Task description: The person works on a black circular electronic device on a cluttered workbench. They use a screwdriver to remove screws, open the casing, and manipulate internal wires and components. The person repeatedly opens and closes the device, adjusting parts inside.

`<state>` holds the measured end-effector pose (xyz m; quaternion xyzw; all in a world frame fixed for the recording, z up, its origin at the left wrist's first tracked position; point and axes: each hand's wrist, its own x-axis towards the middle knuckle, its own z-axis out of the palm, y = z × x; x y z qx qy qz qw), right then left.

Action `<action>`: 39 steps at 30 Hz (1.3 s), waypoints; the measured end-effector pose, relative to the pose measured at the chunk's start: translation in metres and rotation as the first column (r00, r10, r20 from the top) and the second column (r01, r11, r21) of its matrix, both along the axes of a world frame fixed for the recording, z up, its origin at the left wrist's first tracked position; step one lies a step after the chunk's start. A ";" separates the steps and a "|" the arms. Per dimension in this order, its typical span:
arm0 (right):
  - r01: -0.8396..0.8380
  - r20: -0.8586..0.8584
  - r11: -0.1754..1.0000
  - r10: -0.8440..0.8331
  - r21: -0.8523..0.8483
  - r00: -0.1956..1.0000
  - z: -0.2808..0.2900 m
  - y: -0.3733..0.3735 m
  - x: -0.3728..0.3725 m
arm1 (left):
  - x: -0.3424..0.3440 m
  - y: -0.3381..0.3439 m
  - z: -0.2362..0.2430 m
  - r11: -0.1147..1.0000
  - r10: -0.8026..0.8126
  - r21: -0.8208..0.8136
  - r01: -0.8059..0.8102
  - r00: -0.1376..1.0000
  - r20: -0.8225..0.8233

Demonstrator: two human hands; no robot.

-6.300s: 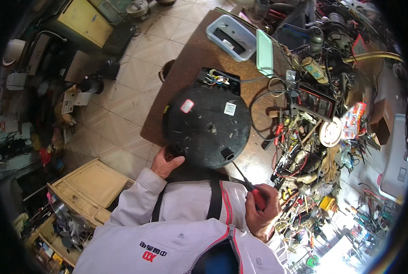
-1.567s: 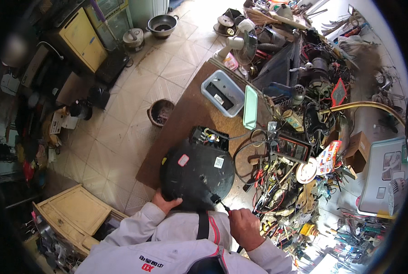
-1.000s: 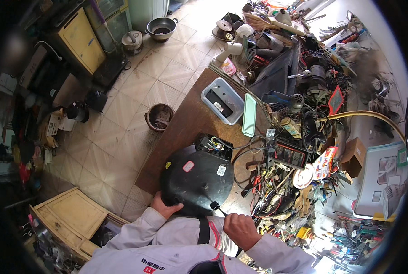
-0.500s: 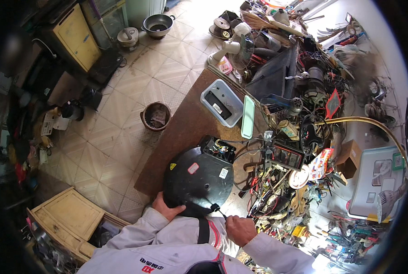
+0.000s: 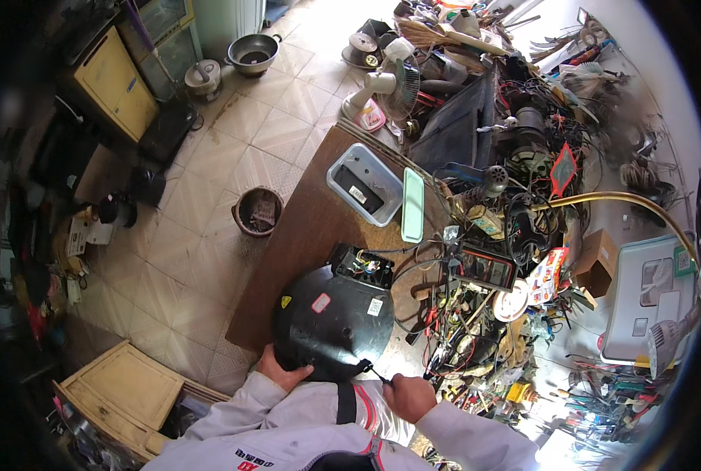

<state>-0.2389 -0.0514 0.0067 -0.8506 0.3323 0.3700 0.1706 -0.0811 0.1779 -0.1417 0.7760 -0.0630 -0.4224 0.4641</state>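
Observation:
A black round housing (image 5: 323,318) with small stickers rests at the near end of the brown table (image 5: 280,259); an opened black compartment with wires (image 5: 362,263) is at its far edge. My left hand (image 5: 280,369) grips the housing's near left rim, thumb along it. My right hand (image 5: 409,399) is closed round the handle of a screwdriver (image 5: 378,375), whose tip reaches a small black fitting (image 5: 363,365) on the near rim. On the table beyond are a clear plastic tub (image 5: 342,180) holding a black part and a pale green lid (image 5: 412,202).
A dense pile of tools and cables (image 5: 484,345) crowds the right, with a yellow hose (image 5: 633,198) and cardboard box (image 5: 592,263). A standing fan (image 5: 397,86) is behind the table. A bucket (image 5: 258,210) and pan (image 5: 252,55) stand on the floor. A wooden cabinet (image 5: 122,385) is lower left.
Since about six seconds ago the view has tilted, showing more floor and far clutter. In the last second the housing and both hands appear slightly lower; both grips look the same.

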 end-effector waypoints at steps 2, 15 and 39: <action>-0.220 0.060 0.975 0.221 -0.023 0.974 -0.002 0.006 -0.004 | 0.001 0.000 0.002 1.000 -0.010 0.002 0.010 1.000 0.003; 0.179 -0.006 0.974 -0.180 0.140 0.984 -0.002 -0.011 0.001 | 0.005 0.000 -0.007 0.999 0.010 -0.047 -0.015 0.994 -0.110; 0.640 0.369 0.675 -0.738 0.368 0.565 0.008 -0.007 -0.063 | 0.236 -0.386 -0.014 0.732 -0.606 0.361 0.578 0.309 0.733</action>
